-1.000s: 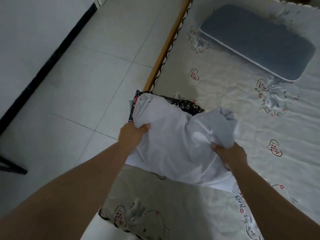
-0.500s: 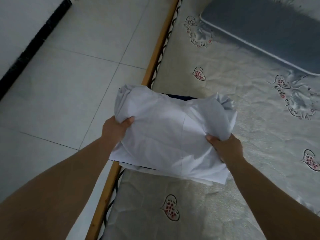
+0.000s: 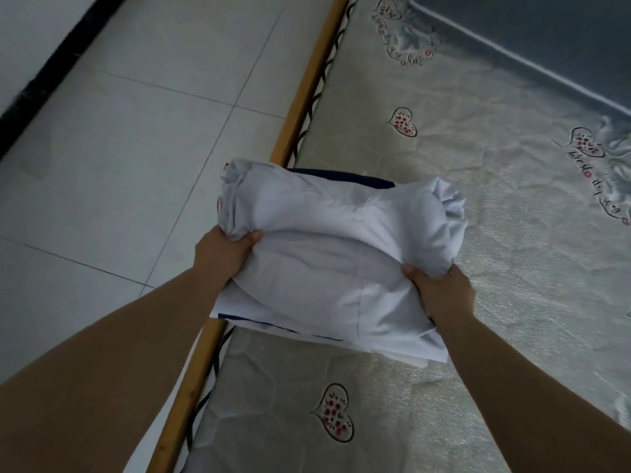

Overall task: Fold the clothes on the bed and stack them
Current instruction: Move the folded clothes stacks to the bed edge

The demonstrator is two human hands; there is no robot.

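Note:
A folded white garment (image 3: 334, 254) lies on top of a stack at the bed's left edge. A dark navy garment (image 3: 358, 177) shows as a thin strip beneath it at the far side. My left hand (image 3: 225, 250) grips the white garment's left side, thumb on top. My right hand (image 3: 440, 288) grips its right side, where the cloth bunches. The stack overhangs the wooden bed rail a little. What lies lower in the stack is hidden.
The mattress (image 3: 478, 233) has a shiny cover printed with hearts. A grey pillow (image 3: 546, 39) lies at the far right. The wooden bed rail (image 3: 300, 107) runs diagonally, with white floor tiles (image 3: 136, 148) to the left and a black skirting strip (image 3: 51, 73).
The white garment has been drawn together into a tighter, neater bundle over the dark garment. Both hands kept their grip on its sides, and the view moved closer.

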